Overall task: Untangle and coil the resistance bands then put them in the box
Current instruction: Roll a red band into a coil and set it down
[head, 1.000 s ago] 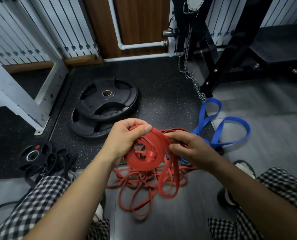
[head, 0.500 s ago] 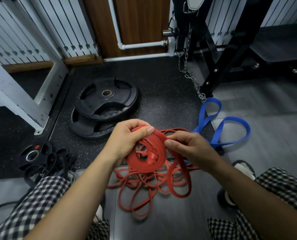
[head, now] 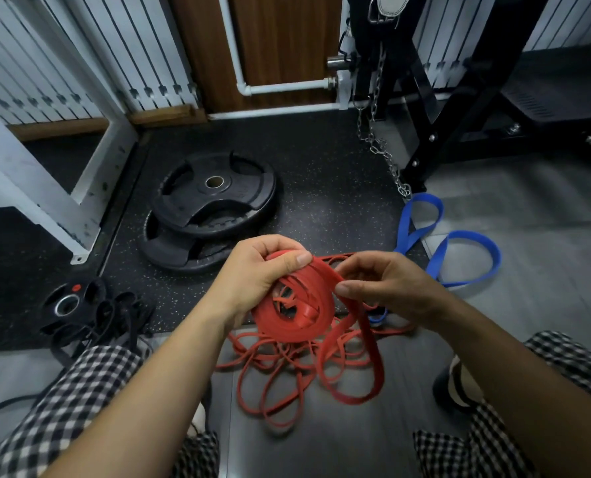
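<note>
A wide red resistance band is partly wound into a round coil, held up in front of me. My left hand grips the coil's upper left edge, thumb on top. The free end of that band is pinched by my right hand at the coil's right side; from there a loose loop hangs to the floor. Under the coil lies a tangle of thin red bands. A blue band lies in loops on the floor at the right. No box is in view.
Two stacked black weight plates lie on the speckled mat ahead. Small black plates and black bands sit at the left by my knee. A chain hangs from a black rack at the right. My checked trouser legs frame the bottom.
My right hand has shifted along the band at the coil's right side, and the hanging red loop has swung lower and to the right. The left hand keeps its hold.
</note>
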### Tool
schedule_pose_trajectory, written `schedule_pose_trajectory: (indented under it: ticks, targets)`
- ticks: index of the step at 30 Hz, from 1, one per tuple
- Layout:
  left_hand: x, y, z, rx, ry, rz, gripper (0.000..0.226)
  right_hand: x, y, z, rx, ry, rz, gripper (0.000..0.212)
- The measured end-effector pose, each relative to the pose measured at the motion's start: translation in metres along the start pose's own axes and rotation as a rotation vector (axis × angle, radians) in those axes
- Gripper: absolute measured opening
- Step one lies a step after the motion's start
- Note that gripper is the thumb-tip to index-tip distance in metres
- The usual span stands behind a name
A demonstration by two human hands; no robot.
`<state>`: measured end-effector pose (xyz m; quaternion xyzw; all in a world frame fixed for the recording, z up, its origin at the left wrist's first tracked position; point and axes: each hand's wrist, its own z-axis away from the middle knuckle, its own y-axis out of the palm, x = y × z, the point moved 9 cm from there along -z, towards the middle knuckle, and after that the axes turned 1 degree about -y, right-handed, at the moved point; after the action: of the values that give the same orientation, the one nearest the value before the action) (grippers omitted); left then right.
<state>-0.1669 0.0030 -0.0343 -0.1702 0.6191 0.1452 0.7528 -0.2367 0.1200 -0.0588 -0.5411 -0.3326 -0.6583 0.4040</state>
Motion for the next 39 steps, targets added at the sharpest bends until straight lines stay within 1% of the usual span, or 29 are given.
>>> schedule_pose_trajectory:
  ticks: [5, 9, 11, 13, 15, 19, 22, 24, 27, 31, 35, 39]
  targets:
    - [0.004, 0.001, -0.001, -0.013, 0.009, -0.053, 0.007, -0.007, 0.002, 0.001, -0.031, 0.036, 0.037, 0.014]
    - [0.004, 0.002, -0.003, -0.028, 0.022, -0.086, 0.008, -0.010, -0.001, 0.002, -0.056, 0.054, -0.017, 0.011]
    - [0.004, 0.002, -0.004, -0.024, 0.028, -0.082, 0.007, -0.009, 0.001, 0.002, -0.029, 0.046, -0.058, 0.014]
    - [0.005, 0.002, -0.004, -0.017, 0.017, -0.068, 0.007, -0.009, 0.005, 0.002, 0.021, 0.042, -0.091, 0.021]
    - [0.007, 0.002, -0.004, -0.007, -0.005, -0.049, 0.006, -0.009, 0.008, 0.003, 0.053, 0.042, -0.118, 0.023]
    - [0.010, 0.003, -0.004, 0.015, -0.028, -0.033, 0.006, -0.005, 0.005, 0.002, 0.021, 0.009, -0.058, 0.029]
    - [0.009, 0.004, -0.004, 0.035, -0.035, 0.000, 0.015, -0.002, 0.003, 0.002, 0.010, -0.002, -0.061, 0.025]
    - [0.007, 0.005, -0.004, 0.039, -0.038, 0.011, 0.013, 0.000, 0.002, 0.003, -0.008, -0.009, -0.058, 0.026]
    - [0.007, 0.003, -0.005, 0.000, -0.031, 0.009, 0.005, 0.000, -0.002, 0.002, -0.050, -0.028, -0.013, 0.024]
    - [0.004, -0.003, -0.006, -0.092, 0.014, 0.040, 0.006, -0.007, 0.005, 0.002, -0.038, 0.011, -0.142, 0.027]
    - [0.011, -0.006, -0.005, -0.192, -0.010, 0.171, 0.008, -0.017, 0.013, 0.002, -0.048, 0.039, -0.250, 0.017]
    - [0.025, -0.007, -0.002, -0.275, -0.067, 0.318, 0.009, -0.022, 0.015, 0.002, -0.114, 0.058, -0.337, 0.017]
